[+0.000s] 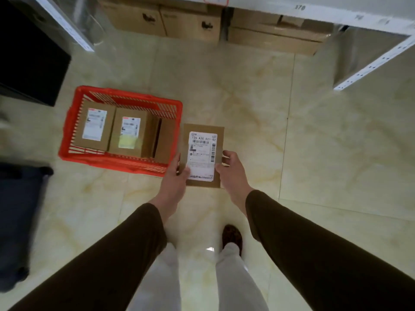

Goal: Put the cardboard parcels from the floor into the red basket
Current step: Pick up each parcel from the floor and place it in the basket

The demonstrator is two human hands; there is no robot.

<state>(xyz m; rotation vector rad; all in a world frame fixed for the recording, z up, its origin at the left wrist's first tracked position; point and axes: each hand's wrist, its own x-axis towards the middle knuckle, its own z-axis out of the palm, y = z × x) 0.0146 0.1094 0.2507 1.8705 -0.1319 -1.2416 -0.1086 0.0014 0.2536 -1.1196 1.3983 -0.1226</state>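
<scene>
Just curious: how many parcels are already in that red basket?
3 visible: one labelled parcel at the left of the red basket, a second labelled one in the middle, and a plain one on edge at the right. Others may be hidden beneath.

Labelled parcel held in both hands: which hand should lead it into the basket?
Left, probably. The left hand grips the labelled parcel on the side nearest the red basket; the right hand is farther away.

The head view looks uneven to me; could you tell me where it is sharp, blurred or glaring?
Head view: the label on the held parcel is sharp; the left edge by the dark bin smears; a glare spot on the floor; shelf rails bow from wide-angle distortion.
</scene>
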